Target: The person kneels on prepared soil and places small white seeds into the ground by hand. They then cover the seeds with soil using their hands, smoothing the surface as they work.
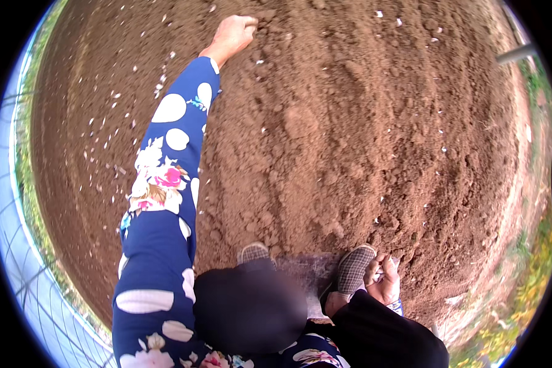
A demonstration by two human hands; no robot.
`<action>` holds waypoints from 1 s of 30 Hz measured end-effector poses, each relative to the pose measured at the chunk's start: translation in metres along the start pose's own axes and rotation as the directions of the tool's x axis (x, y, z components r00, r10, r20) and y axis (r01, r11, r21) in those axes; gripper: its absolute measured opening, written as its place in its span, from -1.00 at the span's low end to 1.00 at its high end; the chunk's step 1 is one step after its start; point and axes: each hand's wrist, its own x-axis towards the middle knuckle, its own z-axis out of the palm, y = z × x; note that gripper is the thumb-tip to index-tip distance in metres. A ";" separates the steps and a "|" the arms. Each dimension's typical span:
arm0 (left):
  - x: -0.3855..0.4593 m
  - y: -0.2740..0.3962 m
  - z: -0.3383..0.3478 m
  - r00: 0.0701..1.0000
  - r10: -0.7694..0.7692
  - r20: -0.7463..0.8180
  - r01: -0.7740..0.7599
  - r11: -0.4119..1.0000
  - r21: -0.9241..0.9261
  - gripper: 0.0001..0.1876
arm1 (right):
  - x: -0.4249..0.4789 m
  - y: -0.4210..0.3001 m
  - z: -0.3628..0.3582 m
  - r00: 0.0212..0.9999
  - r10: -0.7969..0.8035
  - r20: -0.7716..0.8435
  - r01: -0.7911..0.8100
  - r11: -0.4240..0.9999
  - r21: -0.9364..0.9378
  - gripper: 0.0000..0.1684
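My left hand (234, 34) reaches far forward, low over the brown tilled soil (299, 124), its fingers drawn together. Whether anything is between those fingertips is hidden. Beside my right shoe (356, 269), my right hand (384, 280) is curled around small white pieces (378, 277), which look like garlic cloves and are partly covered by the fingers. Similar white cloves (160, 86) are scattered on the soil left of my outstretched arm. More white cloves (399, 21) lie spaced out on the right side, along shallow furrows.
A flat board (303, 276) lies between my checked shoes. A dark rounded shape, probably my knee (250, 308), blocks part of the near ground. Blue wire-mesh fencing (16, 184) runs along the left. A grey pole end (515, 54) juts in at right, near yellow-green plants (529, 290).
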 end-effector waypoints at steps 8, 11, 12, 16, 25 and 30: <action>-0.295 0.000 -0.110 0.589 -0.729 -0.348 0.597 0.683 -0.421 -0.77 | 0.004 0.012 0.028 0.983 0.170 0.072 -0.089 0.775 -0.625 -0.75; -0.410 0.025 -0.097 0.425 -0.848 -0.317 0.665 0.530 -0.527 -0.82 | 0.014 0.021 0.040 0.986 0.120 0.119 0.055 0.439 -0.897 -0.76; -0.432 0.040 -0.089 0.486 -0.804 -0.343 0.623 0.594 -0.509 -0.84 | 0.019 0.025 0.038 0.987 0.119 0.111 0.061 0.362 -0.930 -0.76; -0.402 0.106 -0.068 0.843 -0.384 -0.377 0.328 0.922 -0.206 -0.82 | 0.046 0.035 0.014 0.992 0.112 0.065 0.035 0.253 -0.967 -0.74; -0.332 0.145 0.000 0.889 -0.457 -0.014 0.457 0.886 0.074 -0.44 | 0.039 0.030 0.034 0.990 0.138 -0.019 -0.030 0.078 -0.997 -0.73; -0.439 0.161 -0.031 0.891 -0.453 0.041 0.454 0.889 -0.059 -0.73 | 0.034 0.026 0.041 0.989 0.137 -0.057 -0.063 0.035 -0.997 -0.73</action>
